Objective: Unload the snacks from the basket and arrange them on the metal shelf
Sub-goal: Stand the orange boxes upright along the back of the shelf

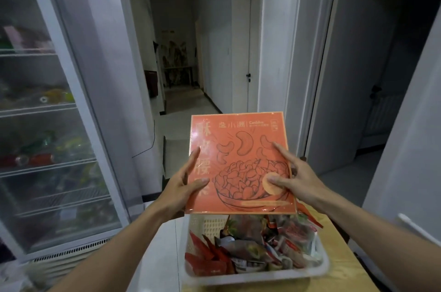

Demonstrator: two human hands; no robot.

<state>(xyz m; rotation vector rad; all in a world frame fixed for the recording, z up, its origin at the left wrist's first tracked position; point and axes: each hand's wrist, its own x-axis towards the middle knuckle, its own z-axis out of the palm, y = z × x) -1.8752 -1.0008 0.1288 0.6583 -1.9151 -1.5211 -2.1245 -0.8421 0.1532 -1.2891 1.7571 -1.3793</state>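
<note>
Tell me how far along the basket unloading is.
Done: cannot tell, as the metal shelf is out of view. In hand: the orange cashew box is held up over the basket by the left hand and the right hand, one at each side edge. Left: the basket is heaped with snack packets, so most of the job remains.

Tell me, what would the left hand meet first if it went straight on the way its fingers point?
Only the orange snack box it holds, along whose left edge the left hand lies. Past it the way looks free into the hallway, though depth is unclear.
</note>
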